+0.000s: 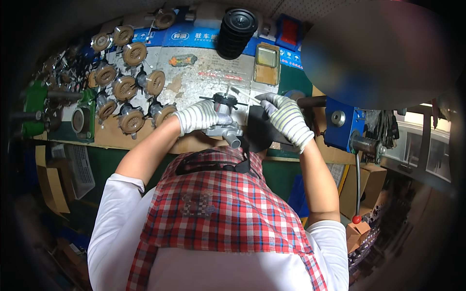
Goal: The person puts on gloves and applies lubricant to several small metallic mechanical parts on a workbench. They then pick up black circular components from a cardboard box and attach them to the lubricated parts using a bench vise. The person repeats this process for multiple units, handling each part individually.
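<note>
Both my hands wear striped white-and-grey knit gloves. My left hand [200, 118] is closed around the left side of a grey cast-metal housing [224, 131] with a short pipe stub pointing at me. On top of the housing sits a black round part [225, 100] with thin arms and an upright shaft. My right hand [287, 120] pinches a thin pale stick with a dark tip [235, 90], possibly a small brush. Its tip is just beside the shaft, and I cannot tell whether they touch. A dark flat piece [258, 128] lies near my right hand.
Several motor-like assemblies with brown round fan wheels [134, 120] stand at left. A stack of black round trays [236, 31], a tan-framed case [266, 63] and a red-and-blue box [289, 32] are at the back. A blue press [341, 121] stands right, a green clamp [86, 114] left.
</note>
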Demonstrator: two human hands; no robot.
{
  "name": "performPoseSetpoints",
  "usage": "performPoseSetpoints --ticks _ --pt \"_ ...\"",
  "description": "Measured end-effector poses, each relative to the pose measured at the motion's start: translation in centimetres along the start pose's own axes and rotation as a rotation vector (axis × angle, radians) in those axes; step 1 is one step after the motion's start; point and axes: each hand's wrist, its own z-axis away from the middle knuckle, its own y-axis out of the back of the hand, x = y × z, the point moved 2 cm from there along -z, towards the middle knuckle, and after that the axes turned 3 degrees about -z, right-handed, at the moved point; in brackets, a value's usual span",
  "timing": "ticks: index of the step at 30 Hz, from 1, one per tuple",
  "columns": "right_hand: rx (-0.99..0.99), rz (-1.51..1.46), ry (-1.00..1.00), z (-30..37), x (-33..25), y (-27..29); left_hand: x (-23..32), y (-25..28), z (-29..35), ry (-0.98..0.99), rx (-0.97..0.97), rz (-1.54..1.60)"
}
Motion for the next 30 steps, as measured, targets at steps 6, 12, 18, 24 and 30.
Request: performPoseSetpoints --ticks 6,12,18,24,30 --pt "-0.263 -0.378 -0.168 -3.1 2.8 -1.3 -1.1 0.1 -2.2 0.023 -0.03 -0.22" --pt "-0.374 -0.423 -0.176 -6.1 3.3 -2.0 -5.7 -0.6 -5.5 0.143 -0.038 0.06" --pt "-0.04 -0.516 -0.278 -11.5 10.8 -3.2 -6.1 0.9 -6.5 -0.016 0.018 0.19" --pt "0.593 0.251 -0.525 -16.9 17.3 -6.7 -8.0 3.7 -0.9 -0.723 0.282 -0.427" --pt "0.607 0.349 -0.664 -18.7 15.6 -7.6 -3.6 5.5 1.6 -0.028 0.123 0.795"
